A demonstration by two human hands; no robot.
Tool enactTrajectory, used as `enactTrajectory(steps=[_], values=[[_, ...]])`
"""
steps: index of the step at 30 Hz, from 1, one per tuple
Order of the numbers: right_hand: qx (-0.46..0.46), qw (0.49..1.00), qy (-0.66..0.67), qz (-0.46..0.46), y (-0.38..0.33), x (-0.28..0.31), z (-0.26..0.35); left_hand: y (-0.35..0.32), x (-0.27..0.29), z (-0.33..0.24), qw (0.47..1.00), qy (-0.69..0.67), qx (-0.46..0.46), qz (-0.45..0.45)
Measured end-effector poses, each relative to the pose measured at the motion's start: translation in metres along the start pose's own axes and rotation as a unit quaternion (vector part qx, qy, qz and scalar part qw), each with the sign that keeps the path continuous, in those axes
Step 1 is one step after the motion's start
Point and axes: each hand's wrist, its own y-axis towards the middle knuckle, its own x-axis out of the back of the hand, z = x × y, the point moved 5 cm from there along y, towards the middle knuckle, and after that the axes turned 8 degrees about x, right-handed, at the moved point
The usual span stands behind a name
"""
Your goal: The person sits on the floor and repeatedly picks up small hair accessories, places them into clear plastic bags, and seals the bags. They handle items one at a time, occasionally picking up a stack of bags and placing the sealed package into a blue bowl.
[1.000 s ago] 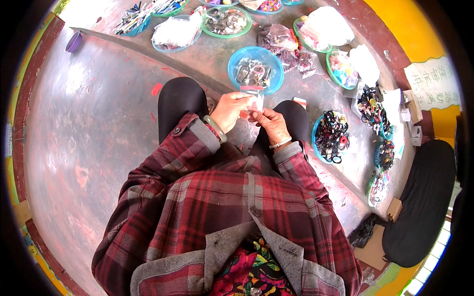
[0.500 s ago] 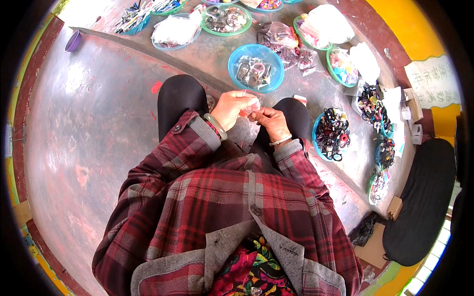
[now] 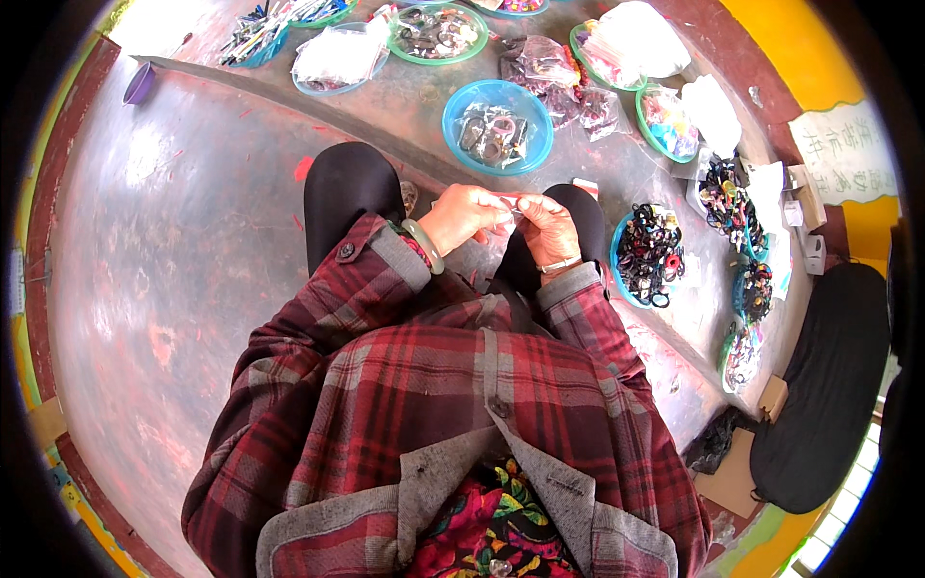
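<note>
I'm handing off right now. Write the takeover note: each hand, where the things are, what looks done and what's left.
Left hand: closed, pinching a small white-and-red piece above the knees.
Right hand: closed on the same piece from the other side; the fingertips of both hands meet.
Things: blue bowl of small dark items just ahead of the hands; a second blue bowl of hair ties beside the right knee; more bowls and clear bags farther ahead and to the right.
Done: cannot tell; the piece is too small to read.
Left: the piece is in hand, not yet set down in any bowl.

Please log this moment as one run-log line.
left hand: pinching small white item | right hand: pinching same item | nearest: blue bowl of small parts
</note>
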Motion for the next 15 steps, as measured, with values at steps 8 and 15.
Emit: enactTrajectory(steps=[8,15], values=[[0.163,0.961,-0.213,-0.067,-0.007,-0.012,0.017,0.005,-0.002,0.013,0.986,-0.137,0.076,0.048],[0.066,0.989,-0.124,-0.053,0.000,-0.002,0.007,0.002,-0.003,0.008,0.995,-0.076,0.066,0.013]])
